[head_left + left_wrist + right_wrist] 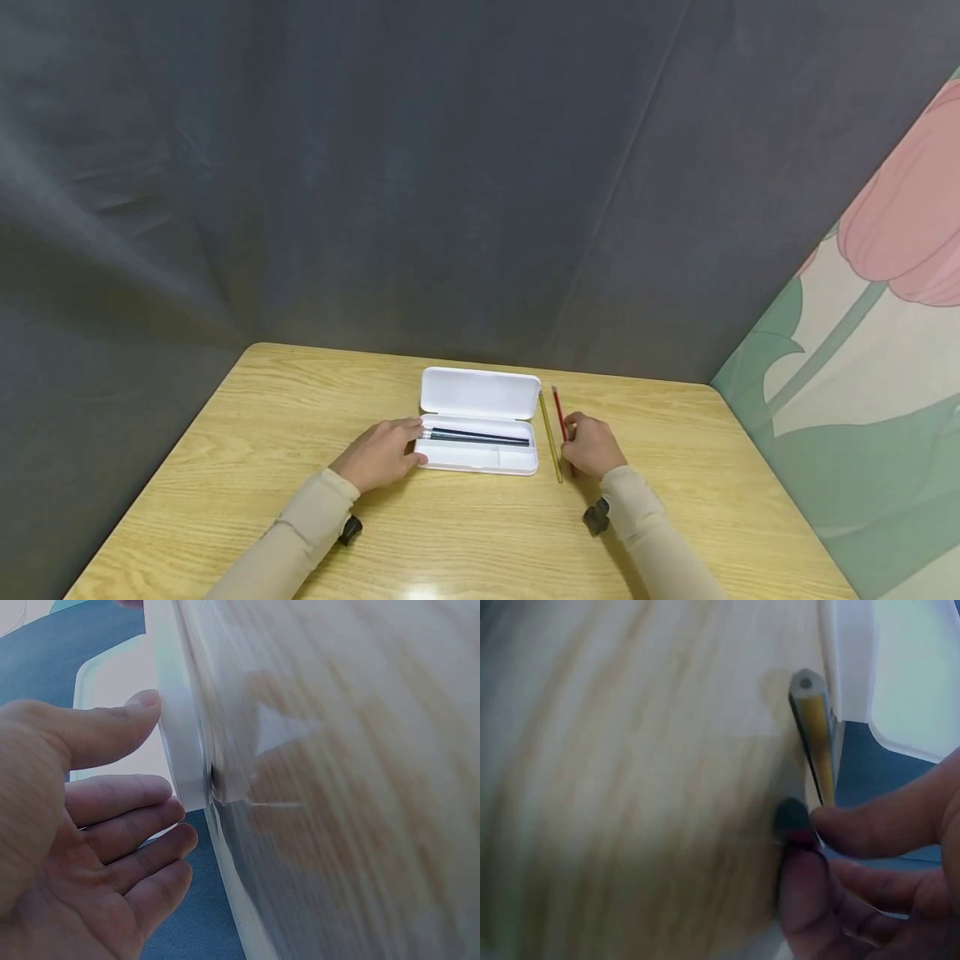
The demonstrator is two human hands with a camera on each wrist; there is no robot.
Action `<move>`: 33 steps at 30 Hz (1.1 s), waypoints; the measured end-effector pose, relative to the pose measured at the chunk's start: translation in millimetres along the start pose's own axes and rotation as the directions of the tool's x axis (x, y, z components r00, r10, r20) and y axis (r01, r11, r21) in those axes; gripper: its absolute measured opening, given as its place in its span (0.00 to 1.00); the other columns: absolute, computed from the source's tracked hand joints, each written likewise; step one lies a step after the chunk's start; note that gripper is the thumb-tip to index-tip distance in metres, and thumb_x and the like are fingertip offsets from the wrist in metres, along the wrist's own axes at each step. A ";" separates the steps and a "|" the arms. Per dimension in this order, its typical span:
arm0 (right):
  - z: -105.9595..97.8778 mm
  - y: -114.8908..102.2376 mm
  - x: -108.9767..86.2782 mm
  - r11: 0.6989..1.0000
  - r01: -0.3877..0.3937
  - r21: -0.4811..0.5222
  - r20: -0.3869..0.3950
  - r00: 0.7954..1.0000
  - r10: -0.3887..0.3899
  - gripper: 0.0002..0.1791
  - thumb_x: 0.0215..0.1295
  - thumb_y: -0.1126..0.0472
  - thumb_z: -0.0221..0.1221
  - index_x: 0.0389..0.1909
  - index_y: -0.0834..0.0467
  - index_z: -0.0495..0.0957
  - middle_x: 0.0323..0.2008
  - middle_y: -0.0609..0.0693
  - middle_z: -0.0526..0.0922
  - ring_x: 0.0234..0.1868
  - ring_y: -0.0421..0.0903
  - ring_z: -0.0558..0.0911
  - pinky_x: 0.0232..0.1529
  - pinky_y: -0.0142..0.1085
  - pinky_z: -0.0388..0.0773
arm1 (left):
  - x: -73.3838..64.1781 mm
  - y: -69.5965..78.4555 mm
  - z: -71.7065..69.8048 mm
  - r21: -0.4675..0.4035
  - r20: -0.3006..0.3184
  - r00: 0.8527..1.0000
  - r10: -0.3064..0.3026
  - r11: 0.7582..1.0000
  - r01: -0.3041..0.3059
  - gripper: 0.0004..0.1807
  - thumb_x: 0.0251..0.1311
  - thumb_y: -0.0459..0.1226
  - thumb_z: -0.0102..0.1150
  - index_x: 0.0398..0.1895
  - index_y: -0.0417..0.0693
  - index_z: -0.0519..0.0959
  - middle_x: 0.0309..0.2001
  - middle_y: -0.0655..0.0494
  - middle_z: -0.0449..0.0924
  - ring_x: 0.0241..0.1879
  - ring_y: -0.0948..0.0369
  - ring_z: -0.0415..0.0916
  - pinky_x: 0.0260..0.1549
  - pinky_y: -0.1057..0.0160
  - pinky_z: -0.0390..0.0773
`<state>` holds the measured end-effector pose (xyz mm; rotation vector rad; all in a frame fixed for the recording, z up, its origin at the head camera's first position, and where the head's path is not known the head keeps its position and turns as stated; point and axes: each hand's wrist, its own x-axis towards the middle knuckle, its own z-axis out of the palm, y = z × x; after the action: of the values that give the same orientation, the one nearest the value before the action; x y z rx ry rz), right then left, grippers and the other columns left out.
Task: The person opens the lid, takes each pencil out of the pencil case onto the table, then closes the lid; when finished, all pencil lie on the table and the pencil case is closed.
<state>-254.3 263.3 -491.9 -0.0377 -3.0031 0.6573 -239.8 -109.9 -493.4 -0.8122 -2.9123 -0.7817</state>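
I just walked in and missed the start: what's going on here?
A person's right hand pinches a red pencil to the right of an open white pencil case. Their left hand is at the case's left end. Dark pencils lie inside it, and a yellow pencil lies on the table between the case and the red one.

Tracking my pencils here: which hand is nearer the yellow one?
Right. The right hand holds the red pencil beside the yellow pencil; the left hand is at the opposite end of the white case.
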 end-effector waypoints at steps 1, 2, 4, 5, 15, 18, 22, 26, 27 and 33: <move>-0.3 -0.8 -0.7 1.000 0.007 -0.004 -0.007 1.000 -0.007 0.26 0.55 0.66 0.62 0.58 0.68 0.77 0.35 0.53 0.87 0.31 0.45 0.81 0.33 0.40 0.82 | -0.2 0.3 -0.2 -0.001 -0.001 1.000 0.004 1.000 -0.004 0.27 0.65 0.46 0.67 0.64 0.42 0.79 0.68 0.45 0.76 0.68 0.46 0.74 0.68 0.48 0.76; -0.3 -1.9 -1.4 1.000 0.019 -0.010 -0.023 1.000 -0.020 0.26 0.57 0.66 0.63 0.58 0.68 0.77 0.35 0.53 0.86 0.31 0.45 0.81 0.33 0.39 0.82 | -0.5 0.7 -0.4 -0.003 0.000 1.000 0.006 1.000 -0.006 0.27 0.65 0.46 0.67 0.64 0.42 0.79 0.68 0.44 0.76 0.68 0.46 0.74 0.68 0.48 0.76; -0.5 -7.3 -2.5 0.996 0.085 -0.017 -0.095 0.992 -0.086 0.23 0.59 0.66 0.64 0.57 0.67 0.78 0.34 0.52 0.84 0.31 0.44 0.79 0.31 0.37 0.80 | -0.9 1.1 -0.7 -0.005 0.002 1.000 0.010 1.000 -0.010 0.27 0.65 0.45 0.67 0.64 0.41 0.79 0.68 0.44 0.76 0.68 0.45 0.74 0.67 0.47 0.76; -0.7 -11.7 -3.2 0.992 0.129 -0.010 -0.141 0.982 -0.129 0.21 0.60 0.66 0.64 0.55 0.67 0.79 0.34 0.52 0.84 0.31 0.43 0.79 0.31 0.36 0.79 | -1.2 1.5 -1.3 -0.010 0.002 1.000 0.010 1.000 -0.010 0.27 0.65 0.45 0.67 0.63 0.41 0.79 0.68 0.43 0.76 0.68 0.45 0.74 0.68 0.47 0.76; 13.7 -66.3 5.7 0.881 0.383 0.279 -0.071 0.923 -0.378 0.11 0.61 0.71 0.67 0.40 0.53 0.87 0.37 0.46 0.89 0.38 0.39 0.86 0.43 0.31 0.87 | -0.2 1.8 -2.3 0.002 -0.012 1.000 0.018 1.000 -0.018 0.27 0.65 0.45 0.67 0.63 0.40 0.79 0.68 0.44 0.76 0.68 0.46 0.74 0.68 0.48 0.76; 26.2 -66.5 11.8 0.887 0.386 0.254 0.014 0.915 -0.403 0.11 0.62 0.71 0.67 0.41 0.53 0.87 0.38 0.45 0.89 0.40 0.38 0.86 0.44 0.31 0.86 | -0.6 2.3 -0.7 -0.004 -0.016 0.999 0.035 0.999 -0.036 0.27 0.64 0.45 0.67 0.63 0.40 0.80 0.67 0.43 0.77 0.67 0.45 0.75 0.67 0.47 0.76; 39.0 -64.2 16.9 0.887 0.406 0.220 0.059 0.902 -0.427 0.12 0.61 0.72 0.67 0.41 0.54 0.87 0.38 0.45 0.90 0.40 0.38 0.86 0.45 0.32 0.86 | -0.7 1.5 0.6 0.004 -0.010 0.999 0.036 0.999 -0.036 0.27 0.64 0.45 0.68 0.63 0.41 0.80 0.67 0.43 0.77 0.67 0.46 0.75 0.67 0.48 0.77; 44.3 -65.0 19.8 0.882 0.416 0.220 0.058 0.897 -0.438 0.13 0.59 0.73 0.67 0.42 0.55 0.88 0.37 0.46 0.90 0.40 0.38 0.86 0.44 0.34 0.87 | -0.1 -0.4 0.6 0.013 -0.004 1.000 0.026 1.000 -0.026 0.28 0.65 0.46 0.67 0.64 0.42 0.79 0.68 0.45 0.76 0.68 0.47 0.74 0.67 0.49 0.76; 45.5 -65.2 20.5 0.883 0.418 0.212 0.058 0.897 -0.439 0.13 0.59 0.73 0.67 0.41 0.55 0.88 0.37 0.45 0.90 0.40 0.38 0.86 0.44 0.33 0.86 | -0.1 -0.7 0.3 0.014 -0.003 1.000 0.026 1.000 -0.026 0.28 0.65 0.46 0.67 0.64 0.41 0.79 0.68 0.45 0.76 0.68 0.47 0.74 0.67 0.48 0.76; 49.3 -69.6 23.8 0.880 0.441 0.178 0.067 0.887 -0.457 0.14 0.58 0.75 0.67 0.38 0.53 0.89 0.35 0.44 0.90 0.37 0.34 0.85 0.41 0.29 0.85 | -0.4 -2.6 -0.6 0.007 -0.006 1.000 0.014 1.000 -0.014 0.28 0.64 0.47 0.67 0.63 0.41 0.79 0.68 0.45 0.76 0.68 0.46 0.74 0.67 0.48 0.76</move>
<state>-282.2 180.5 -506.0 0.7044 -2.8739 0.8542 -240.8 -112.3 -494.1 -0.8277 -2.8989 -0.7713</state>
